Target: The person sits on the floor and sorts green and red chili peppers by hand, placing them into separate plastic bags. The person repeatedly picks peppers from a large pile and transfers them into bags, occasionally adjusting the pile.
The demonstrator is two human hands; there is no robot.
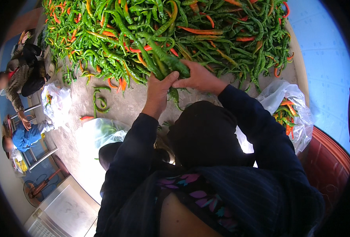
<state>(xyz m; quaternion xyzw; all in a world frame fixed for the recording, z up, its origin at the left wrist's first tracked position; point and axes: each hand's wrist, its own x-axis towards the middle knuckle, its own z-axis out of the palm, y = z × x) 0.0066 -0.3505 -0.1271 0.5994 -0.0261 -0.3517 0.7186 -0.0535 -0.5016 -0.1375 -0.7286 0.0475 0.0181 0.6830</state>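
Several long green chili peppers (168, 57) are bunched between my two hands, just in front of a large heap of peppers (216, 47). My left hand (160, 91) grips the bunch from the left, its thumb lying across the stalks. From the right, my right hand (200, 77) closes round the same bunch, and the two thumbs nearly meet. One curled green pepper (174, 96) hangs down below the hands. Most of the heap is green, with red and orange peppers mixed in. My palms and some of the pepper ends are hidden.
Clear plastic bags with peppers stand to my right (299, 118) and by my left knee (106, 130); another bag (56, 100) lies farther left. Loose peppers (101, 100) lie on the concrete floor (77, 109). Two people (26, 139) sit at the left near a metal ladder (44, 157) and a fan (34, 191).
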